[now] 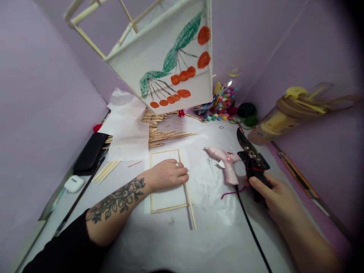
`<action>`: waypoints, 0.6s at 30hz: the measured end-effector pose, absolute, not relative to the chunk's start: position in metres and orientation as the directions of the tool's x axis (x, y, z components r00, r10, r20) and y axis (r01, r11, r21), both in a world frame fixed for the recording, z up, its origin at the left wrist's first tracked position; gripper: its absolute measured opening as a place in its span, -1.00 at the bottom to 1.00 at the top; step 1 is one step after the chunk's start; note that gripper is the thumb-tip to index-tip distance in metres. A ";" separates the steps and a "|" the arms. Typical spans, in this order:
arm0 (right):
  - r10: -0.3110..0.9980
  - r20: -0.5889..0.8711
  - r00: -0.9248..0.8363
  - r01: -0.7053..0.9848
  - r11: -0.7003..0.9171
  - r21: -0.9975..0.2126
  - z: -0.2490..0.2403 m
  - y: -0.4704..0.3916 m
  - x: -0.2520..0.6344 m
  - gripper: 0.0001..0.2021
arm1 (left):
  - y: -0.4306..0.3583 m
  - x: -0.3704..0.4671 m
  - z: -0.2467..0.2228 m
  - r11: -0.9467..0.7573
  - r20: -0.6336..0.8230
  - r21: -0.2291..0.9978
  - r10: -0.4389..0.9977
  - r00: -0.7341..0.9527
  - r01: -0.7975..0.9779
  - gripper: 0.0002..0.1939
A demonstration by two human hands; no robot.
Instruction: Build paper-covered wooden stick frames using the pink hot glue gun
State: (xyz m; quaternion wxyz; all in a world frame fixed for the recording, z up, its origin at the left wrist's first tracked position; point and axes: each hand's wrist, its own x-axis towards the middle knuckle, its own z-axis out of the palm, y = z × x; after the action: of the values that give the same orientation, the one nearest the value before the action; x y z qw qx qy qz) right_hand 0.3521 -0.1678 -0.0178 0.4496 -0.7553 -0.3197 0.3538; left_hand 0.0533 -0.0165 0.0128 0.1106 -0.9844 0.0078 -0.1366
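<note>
Left fingers (182, 178) hide part of the wooden frame (167, 209) beneath them.

view: head camera, worn by us | from: 6 o'clock, above the tabletop (136, 246) | facing: 12 o'clock, tilted down | range: close, our left hand (169, 174) near frame centre, right hand (267, 193) at 4 o'clock | span: we take in purple walls (36, 113) from 9 round to 3 o'clock | edge: darkened corner at 2 o'clock
</note>
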 end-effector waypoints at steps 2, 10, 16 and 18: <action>0.811 -0.236 0.535 0.193 -0.390 -0.901 -0.016 -0.168 0.351 -0.62 | -0.016 0.053 0.011 -0.978 0.270 -0.208 -0.035 0.962 0.023 -0.81; 0.832 -0.194 0.520 0.279 -0.380 -0.882 -0.012 -0.169 0.347 -0.63 | -0.015 0.054 0.008 -0.981 0.227 -0.192 -0.016 0.974 0.028 -0.77; 0.816 -0.197 0.544 0.288 -0.402 -0.869 -0.010 -0.170 0.343 -0.64 | -0.015 0.055 0.006 -0.984 0.201 -0.171 0.018 0.979 0.053 -0.73; 0.798 -0.207 0.566 0.288 -0.426 -0.857 -0.009 -0.170 0.342 -0.63 | -0.015 0.055 0.005 -0.985 0.202 -0.162 0.025 0.979 0.058 -0.73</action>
State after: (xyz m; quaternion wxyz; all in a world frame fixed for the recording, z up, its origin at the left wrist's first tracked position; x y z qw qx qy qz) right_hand 0.3425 -0.1700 -0.0088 0.4087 -0.7848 -0.3461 0.3119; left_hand 0.0552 -0.0148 0.0047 0.0838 -0.9912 -0.0209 -0.1004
